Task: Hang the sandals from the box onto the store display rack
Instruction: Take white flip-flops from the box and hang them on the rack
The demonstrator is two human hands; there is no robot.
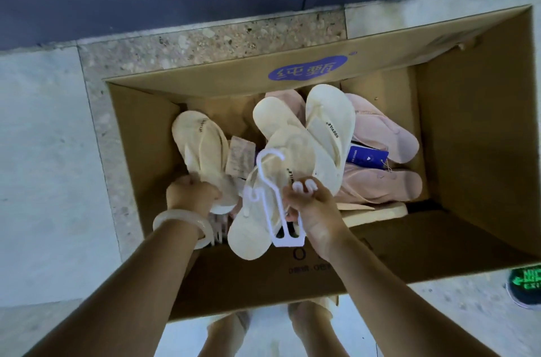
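Right hand (pixel 310 204) fingers pinch hanger (pixel 273 198); left hand (pixel 191 194) grips sandal (pixel 205 152) inside box (pixel 474 122).

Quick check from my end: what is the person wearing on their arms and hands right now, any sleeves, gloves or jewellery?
No gloves and no sleeves in view: both forearms are bare down to the lower edge of the picture. The left hand has a pale, translucent whitish bangle round the wrist, smooth and rounded. The right hand and its wrist carry nothing; I see no rings or watch on either hand.
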